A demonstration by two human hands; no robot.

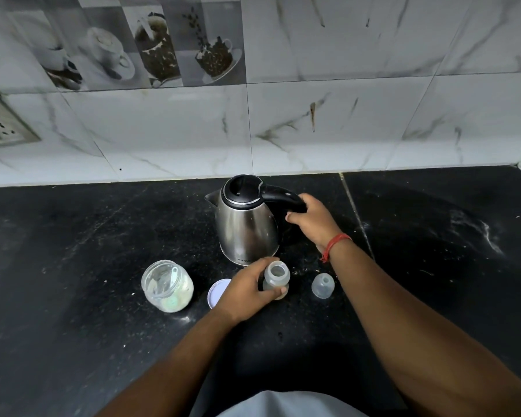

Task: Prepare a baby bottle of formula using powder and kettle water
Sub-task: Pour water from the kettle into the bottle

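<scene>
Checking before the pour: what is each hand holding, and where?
Left hand grips the baby bottle round its body; right hand grips the kettle by its handle.

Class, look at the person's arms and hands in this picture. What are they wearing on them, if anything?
Both forearms are bare, with no sleeves in view. The right hand has a red thread bracelet tied round the wrist, with a short loose end hanging from it. The left hand shows no bracelet or watch. No rings or gloves can be seen on either hand.
</scene>
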